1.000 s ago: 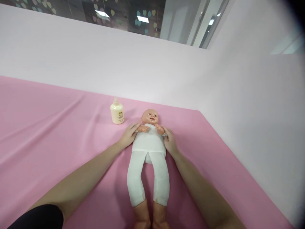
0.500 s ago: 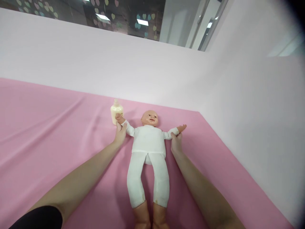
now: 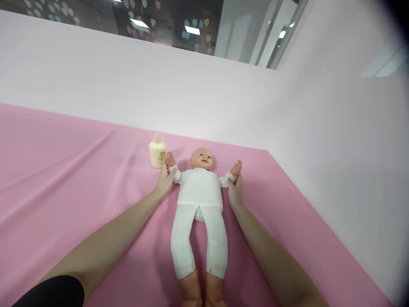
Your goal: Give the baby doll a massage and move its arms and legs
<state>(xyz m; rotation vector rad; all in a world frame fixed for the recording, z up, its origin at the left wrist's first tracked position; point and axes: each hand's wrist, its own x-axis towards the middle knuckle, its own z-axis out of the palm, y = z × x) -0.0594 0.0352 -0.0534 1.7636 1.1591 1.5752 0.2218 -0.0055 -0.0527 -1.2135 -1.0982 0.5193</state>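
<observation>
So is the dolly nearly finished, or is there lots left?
Looks mid-way. Done: the doll lies on its back on the pink sheet, dressed in white. In hand: the left hand and right hand each hold a doll arm, bent upward. Left: the bottle beside it stands untouched; whether it gets used, I can't tell.

white-clad doll (image 3: 198,192), cream bottle (image 3: 157,153), pink cloth (image 3: 64,179)

One baby doll (image 3: 198,200) in white clothing lies on one pink sheet (image 3: 64,179). One cream lotion bottle (image 3: 157,152) stands beside the doll's head. Two hands are in view, the left hand (image 3: 165,179) and the right hand (image 3: 235,191), one at each doll arm.
</observation>
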